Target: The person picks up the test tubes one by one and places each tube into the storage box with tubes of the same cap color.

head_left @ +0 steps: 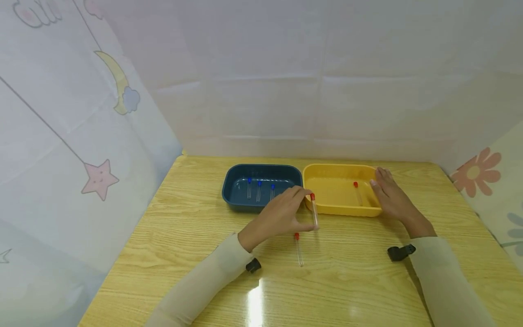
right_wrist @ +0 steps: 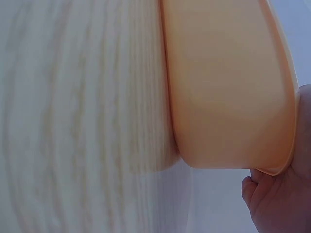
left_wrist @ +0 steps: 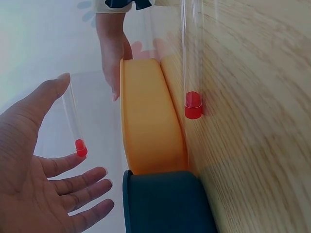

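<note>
My left hand (head_left: 281, 212) pinches a red-capped test tube (head_left: 314, 212) by its two ends, thumb at the clear end and index finger at the cap. The left wrist view shows the other fingers spread. The held tube is above the table, by the yellow tray's (head_left: 347, 210) near left corner. My right hand (head_left: 391, 197) holds that tray's right end, thumb at the rim and fingers along the outside. One red-capped tube (head_left: 358, 193) lies inside the yellow tray. Another red-capped tube (head_left: 299, 250) lies on the table below my left hand.
A dark blue tray (head_left: 241, 208) stands against the yellow tray's left side, with several blue-capped tubes (head_left: 259, 190) in it, partly hidden by my left hand. The wood-grain table (head_left: 184, 227) runs back to a pale printed cloth (head_left: 261, 113).
</note>
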`<state>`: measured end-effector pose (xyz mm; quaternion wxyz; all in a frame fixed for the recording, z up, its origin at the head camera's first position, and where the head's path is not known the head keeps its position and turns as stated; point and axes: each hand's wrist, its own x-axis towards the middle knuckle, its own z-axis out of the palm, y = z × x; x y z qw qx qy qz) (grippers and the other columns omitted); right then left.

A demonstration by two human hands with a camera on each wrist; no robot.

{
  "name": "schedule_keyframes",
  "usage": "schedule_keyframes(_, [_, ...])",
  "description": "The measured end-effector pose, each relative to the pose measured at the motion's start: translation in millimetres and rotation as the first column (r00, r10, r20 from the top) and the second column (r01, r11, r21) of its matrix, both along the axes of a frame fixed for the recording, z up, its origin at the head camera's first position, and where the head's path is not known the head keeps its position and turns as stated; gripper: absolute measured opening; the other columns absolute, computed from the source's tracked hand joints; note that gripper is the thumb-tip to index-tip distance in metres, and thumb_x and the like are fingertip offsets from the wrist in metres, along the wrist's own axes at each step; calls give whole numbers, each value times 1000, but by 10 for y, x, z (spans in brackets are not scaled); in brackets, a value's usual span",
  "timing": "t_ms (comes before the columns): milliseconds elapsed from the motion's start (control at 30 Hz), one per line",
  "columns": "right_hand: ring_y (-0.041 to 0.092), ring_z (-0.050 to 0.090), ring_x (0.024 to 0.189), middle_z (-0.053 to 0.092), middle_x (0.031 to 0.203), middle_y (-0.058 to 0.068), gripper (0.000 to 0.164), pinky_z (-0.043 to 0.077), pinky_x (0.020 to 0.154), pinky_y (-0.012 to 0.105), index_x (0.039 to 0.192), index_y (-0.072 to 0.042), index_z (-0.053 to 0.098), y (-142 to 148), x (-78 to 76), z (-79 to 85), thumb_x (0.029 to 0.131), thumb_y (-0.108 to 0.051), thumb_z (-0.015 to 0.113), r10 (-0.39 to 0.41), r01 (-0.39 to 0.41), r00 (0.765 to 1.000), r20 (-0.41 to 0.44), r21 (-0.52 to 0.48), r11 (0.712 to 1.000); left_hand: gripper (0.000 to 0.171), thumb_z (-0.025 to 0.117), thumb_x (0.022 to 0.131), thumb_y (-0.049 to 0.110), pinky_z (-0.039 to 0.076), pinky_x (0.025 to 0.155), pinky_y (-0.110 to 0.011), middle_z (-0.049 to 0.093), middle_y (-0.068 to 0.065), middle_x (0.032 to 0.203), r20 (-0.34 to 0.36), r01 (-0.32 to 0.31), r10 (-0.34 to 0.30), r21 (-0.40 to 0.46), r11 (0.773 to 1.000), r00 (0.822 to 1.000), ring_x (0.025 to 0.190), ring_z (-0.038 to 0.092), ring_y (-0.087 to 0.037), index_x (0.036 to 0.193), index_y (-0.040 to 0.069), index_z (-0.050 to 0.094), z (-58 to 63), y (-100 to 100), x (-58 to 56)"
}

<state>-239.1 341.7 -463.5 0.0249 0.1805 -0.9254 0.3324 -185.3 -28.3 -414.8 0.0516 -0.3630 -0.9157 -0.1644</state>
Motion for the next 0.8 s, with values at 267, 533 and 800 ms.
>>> schedule_keyframes(267, [41,-20,151,-11,165,26,65,-10,117,63,155,13,2,-11,4,-4,114,-32,23,-4,4,1000,4,3,1000,88,74,82,67,49,101,-34,52,-4,141,-7,-1,1,-2,1000,1000,121,53,-18,147,15,47,-14,27,-33])
schedule_keyframes(533, [42,-18,151,-10,165,28,65,-8,118,62,155,14,2,-21,11,9,114,-32,23,-10,10,1000,-1,7,1000,86,72,82,69,50,99,-32,53,-2,139,-17,0,0,0,1000,1000,118,54,-17,145,15,49,8,60,-47])
schedule_keyframes(800, [43,-18,151,-10,164,28,65,-9,118,62,155,14,2,-21,-1,10,114,-32,23,-10,10,1000,-3,12,1000,87,73,82,67,50,99,-34,52,-3,140,6,-13,13,-8,1000,1000,118,53,-17,147,15,48,15,92,-73])
